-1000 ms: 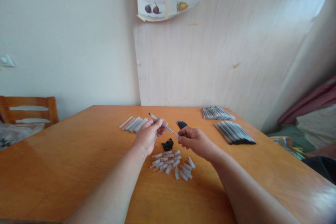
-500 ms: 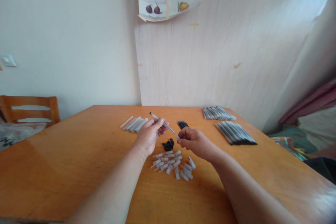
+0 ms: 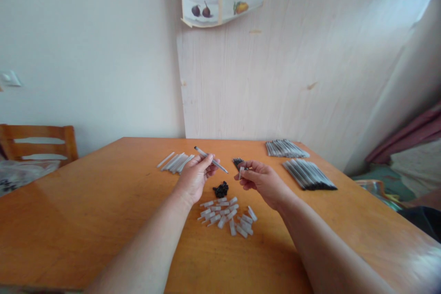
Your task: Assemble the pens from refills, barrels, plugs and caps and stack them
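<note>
A clear pen with a black end (image 3: 200,151) is pinched in my left hand (image 3: 197,175), its writing tip slanting down to the right. Opposite it, my right hand (image 3: 261,178) is closed on a small translucent pen cap (image 3: 241,173), held apart from the pen tip. Below both hands lies a heap of black plugs (image 3: 221,189), and nearer to me several loose translucent caps (image 3: 223,213) are scattered. Behind my right fingers a bundle of dark refills (image 3: 237,161) is partly hidden. Empty clear pen barrels (image 3: 174,162) lie beyond my left hand.
At the right, a row of pens with black ends (image 3: 310,175) lies in front of another pile of pens (image 3: 286,148). The wooden table (image 3: 103,211) meets the wall at its far edge. A wooden chair (image 3: 39,135) stands at the left.
My right hand has moved slightly right, away from the pen tip, and the cap in its fingers now points more upright. My left hand and the pen have barely shifted.
</note>
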`<state>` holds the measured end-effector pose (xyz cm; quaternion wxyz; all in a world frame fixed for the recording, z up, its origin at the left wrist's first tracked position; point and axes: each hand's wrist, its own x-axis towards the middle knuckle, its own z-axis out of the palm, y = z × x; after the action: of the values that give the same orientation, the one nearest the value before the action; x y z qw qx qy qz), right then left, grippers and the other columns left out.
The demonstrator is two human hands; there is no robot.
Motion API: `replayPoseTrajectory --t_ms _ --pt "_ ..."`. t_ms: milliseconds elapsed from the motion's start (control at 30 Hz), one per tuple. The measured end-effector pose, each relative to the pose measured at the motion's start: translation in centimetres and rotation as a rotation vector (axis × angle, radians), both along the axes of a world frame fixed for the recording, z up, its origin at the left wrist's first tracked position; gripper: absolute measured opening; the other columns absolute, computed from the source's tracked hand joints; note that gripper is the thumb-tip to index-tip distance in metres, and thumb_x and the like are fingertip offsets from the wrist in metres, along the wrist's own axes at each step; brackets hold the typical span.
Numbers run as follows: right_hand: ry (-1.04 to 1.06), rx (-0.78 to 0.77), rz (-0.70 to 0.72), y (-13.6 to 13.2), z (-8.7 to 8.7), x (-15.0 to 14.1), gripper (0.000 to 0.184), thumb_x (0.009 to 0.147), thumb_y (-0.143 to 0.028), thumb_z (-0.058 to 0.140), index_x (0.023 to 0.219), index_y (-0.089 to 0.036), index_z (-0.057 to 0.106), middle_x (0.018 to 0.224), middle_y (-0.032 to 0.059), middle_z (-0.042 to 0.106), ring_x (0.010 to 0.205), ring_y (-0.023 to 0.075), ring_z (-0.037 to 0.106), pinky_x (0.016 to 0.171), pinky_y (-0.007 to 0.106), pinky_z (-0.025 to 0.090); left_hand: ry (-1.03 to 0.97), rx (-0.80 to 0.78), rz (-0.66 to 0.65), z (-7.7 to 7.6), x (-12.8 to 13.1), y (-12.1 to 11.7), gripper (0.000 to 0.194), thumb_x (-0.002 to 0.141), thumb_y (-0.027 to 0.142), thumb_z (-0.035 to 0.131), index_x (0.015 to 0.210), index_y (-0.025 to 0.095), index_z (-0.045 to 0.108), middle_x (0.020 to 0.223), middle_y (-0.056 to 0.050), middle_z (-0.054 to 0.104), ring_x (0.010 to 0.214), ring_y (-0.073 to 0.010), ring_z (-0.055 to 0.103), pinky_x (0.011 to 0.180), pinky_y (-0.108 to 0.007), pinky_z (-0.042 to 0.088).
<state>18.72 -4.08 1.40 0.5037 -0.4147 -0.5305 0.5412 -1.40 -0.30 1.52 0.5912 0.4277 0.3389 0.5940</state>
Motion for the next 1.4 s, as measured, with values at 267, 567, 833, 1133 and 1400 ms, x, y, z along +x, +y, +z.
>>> replayPoseTrajectory --t_ms 267,567,833,1133,1400 --pt "0.247 -0.081 -0.087 0.5 -0.4 0.0 0.025 0.069 -0.030 0.078 0.076 -0.015 0.059 0.065 -0.0024 0.061 0.051 0.0035 0.047 0.045 0.015 0.036 -0.042 -0.008 0.010 -0.2 -0.1 0.3 0.024 0.074 0.030 0.074 0.087 0.014 0.062 0.084 -0.006 0.071 0.072 -0.0118 0.064 0.065 -0.022 0.046" --pt "0.309 -0.221 -0.024 0.2 -0.3 -0.7 0.014 0.070 -0.016 0.074 0.074 -0.013 0.060 0.072 0.0075 0.070 0.053 0.0076 0.057 0.051 0.018 0.051 -0.114 -0.036 0.016 0.0 0.0 0.2 0.023 0.071 0.027 0.076 0.085 0.014 0.062 0.082 -0.005 0.071 0.070 -0.0108 0.065 0.066 -0.022 0.048" --pt "0.291 -0.220 0.074 -0.2 -0.3 -1.3 0.011 0.074 -0.016 0.071 0.075 -0.013 0.060 0.074 0.0090 0.071 0.052 0.0078 0.060 0.052 0.017 0.052 -0.103 -0.034 -0.002 -0.1 0.1 0.2 0.025 0.071 0.027 0.077 0.086 0.014 0.062 0.083 -0.006 0.071 0.072 -0.0115 0.066 0.068 -0.023 0.049" --pt "0.274 -0.218 0.086 -0.2 -0.4 -1.4 0.011 0.076 -0.017 0.070 0.076 -0.013 0.060 0.076 0.0094 0.072 0.052 0.0081 0.061 0.052 0.018 0.053 -0.063 -0.036 -0.031 -0.2 0.7 -0.3 0.025 0.073 0.029 0.076 0.085 0.014 0.061 0.084 -0.007 0.071 0.073 -0.0117 0.065 0.069 -0.024 0.049" --pt "0.281 -0.208 0.086 -0.4 -0.2 -1.6 0.009 0.077 -0.016 0.069 0.075 -0.012 0.061 0.075 0.0086 0.071 0.053 0.0074 0.060 0.052 0.017 0.052 -0.015 -0.014 -0.031 0.1 1.0 -0.6 0.027 0.072 0.031 0.076 0.085 0.014 0.061 0.084 -0.006 0.071 0.072 -0.0115 0.065 0.072 -0.025 0.048"
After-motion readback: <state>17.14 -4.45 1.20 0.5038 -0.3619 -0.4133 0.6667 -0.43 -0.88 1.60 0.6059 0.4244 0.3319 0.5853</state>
